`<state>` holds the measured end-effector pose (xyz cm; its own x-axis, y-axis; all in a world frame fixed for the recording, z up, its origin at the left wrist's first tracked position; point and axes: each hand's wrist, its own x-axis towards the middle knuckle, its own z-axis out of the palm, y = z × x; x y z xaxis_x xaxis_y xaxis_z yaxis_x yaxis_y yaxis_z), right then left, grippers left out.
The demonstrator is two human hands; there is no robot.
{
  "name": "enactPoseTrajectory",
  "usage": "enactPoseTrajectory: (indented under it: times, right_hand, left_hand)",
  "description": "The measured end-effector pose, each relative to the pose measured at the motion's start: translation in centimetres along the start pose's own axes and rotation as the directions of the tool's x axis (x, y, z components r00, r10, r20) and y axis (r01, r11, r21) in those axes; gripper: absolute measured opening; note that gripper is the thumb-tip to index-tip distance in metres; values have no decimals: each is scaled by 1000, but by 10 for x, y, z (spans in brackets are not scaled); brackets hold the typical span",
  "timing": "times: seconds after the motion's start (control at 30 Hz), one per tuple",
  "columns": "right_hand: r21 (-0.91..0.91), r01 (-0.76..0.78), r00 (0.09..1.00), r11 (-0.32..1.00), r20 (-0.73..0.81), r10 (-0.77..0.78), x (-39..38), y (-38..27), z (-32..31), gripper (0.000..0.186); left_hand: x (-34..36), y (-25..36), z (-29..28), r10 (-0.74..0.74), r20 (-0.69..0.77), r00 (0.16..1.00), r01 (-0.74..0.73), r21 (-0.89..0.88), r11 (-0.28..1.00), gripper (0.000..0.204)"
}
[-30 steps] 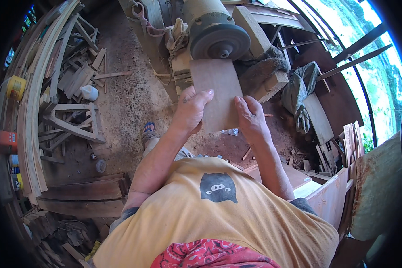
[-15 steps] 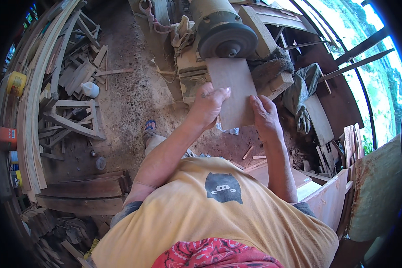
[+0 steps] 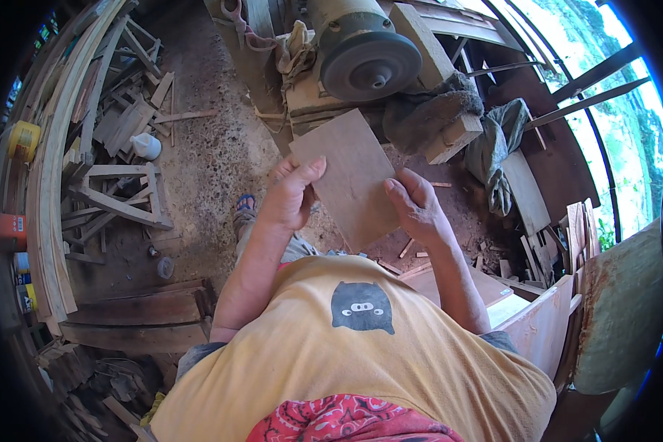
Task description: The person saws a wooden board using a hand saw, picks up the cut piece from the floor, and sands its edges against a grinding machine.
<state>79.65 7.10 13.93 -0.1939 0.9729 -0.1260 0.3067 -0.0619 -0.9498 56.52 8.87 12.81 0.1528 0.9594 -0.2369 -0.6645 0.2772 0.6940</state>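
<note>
Both hands hold one thin wooden panel (image 3: 352, 173) in the air in front of the person's body. The left hand (image 3: 291, 195) has a narrow grip at the panel's left edge: its thumb lies flat on the upper face, while its fingers curl underneath, mostly out of sight. The right hand (image 3: 420, 202) pinches the opposite edge, its thumb at the border and its index finger bent beside it; how the other fingers sit beneath cannot be told.

The panel is a plain rectangle, pale brown and matt, with faint darker mottling across its face and edges that look straight. It is turned askew, one corner pointing up toward the grey disc (image 3: 350, 68) mounted on a dusty motor (image 3: 342, 13), with a visible gap between corner and disc.

In view, that corner overlaps the near edge of the wooden stand (image 3: 309, 96) under the motor. At the stand's right side, a dark rag (image 3: 423, 121) drapes against a timber block (image 3: 460, 134). On the floor (image 3: 206, 158) to the left stands a white jug (image 3: 146, 146), near scrap wood.
</note>
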Motion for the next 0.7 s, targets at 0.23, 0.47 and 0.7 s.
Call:
enactPoseTrajectory:
  times: [0.23, 0.47, 0.7]
  right_hand:
    - [-27, 92, 995, 995, 38, -91, 10, 31, -11, 34]
    - [123, 70, 997, 990, 11, -72, 17, 70, 6, 34]
    - [247, 66, 995, 967, -95, -44, 33, 92, 21, 33]
  left_hand:
    - [3, -2, -2, 209, 129, 969, -236, 261, 936, 24]
    - [11, -4, 5, 245, 209, 947, -315, 447, 837, 20]
    - [31, -26, 1, 239, 156, 958, -284, 442, 851, 20]
